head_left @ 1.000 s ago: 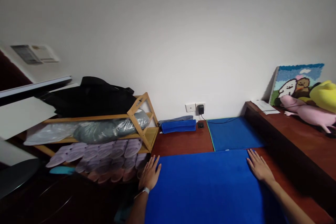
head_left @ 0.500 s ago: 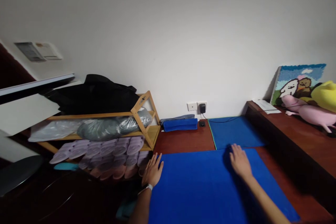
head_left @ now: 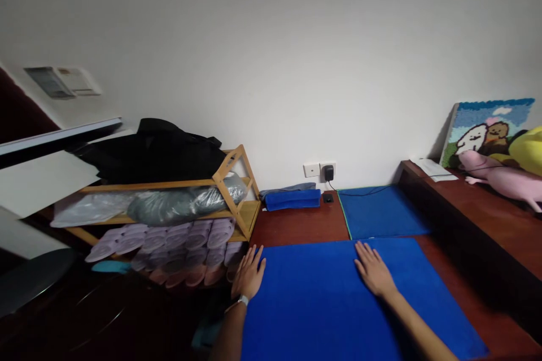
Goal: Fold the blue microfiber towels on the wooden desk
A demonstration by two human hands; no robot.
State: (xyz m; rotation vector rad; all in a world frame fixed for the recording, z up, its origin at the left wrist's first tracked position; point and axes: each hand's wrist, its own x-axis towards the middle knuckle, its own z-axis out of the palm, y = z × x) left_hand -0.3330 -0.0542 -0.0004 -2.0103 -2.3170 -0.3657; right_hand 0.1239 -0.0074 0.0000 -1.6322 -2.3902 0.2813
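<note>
A large bright blue cloth [head_left: 313, 299] lies spread out flat on the reddish-brown wooden tabletop [head_left: 296, 225]. My left hand [head_left: 249, 275], with a watch at the wrist, rests at the cloth's left edge, fingers stretched out. On the cloth's far part, right of its middle, my right hand [head_left: 375, 269] lies palm down with its fingers extended. Neither hand grips anything. Beyond the right hand is a second, darker blue cloth [head_left: 383, 211] with a green edge. A folded blue cloth [head_left: 293, 199] sits by the wall, in front of a greyish one.
To the left stands a wooden rack [head_left: 232, 180] with a black bag [head_left: 156, 152], plastic-wrapped bundles and rows of lilac slippers [head_left: 199, 234]. A black charger [head_left: 329, 172] is plugged into the wall. On the raised ledge at right are a pink plush toy [head_left: 499, 172] and a fluffy picture [head_left: 486, 130].
My right hand has moved a little left and come down from near the cloth's far edge onto the cloth. The left hand stays at the left edge. The view has shifted slightly.
</note>
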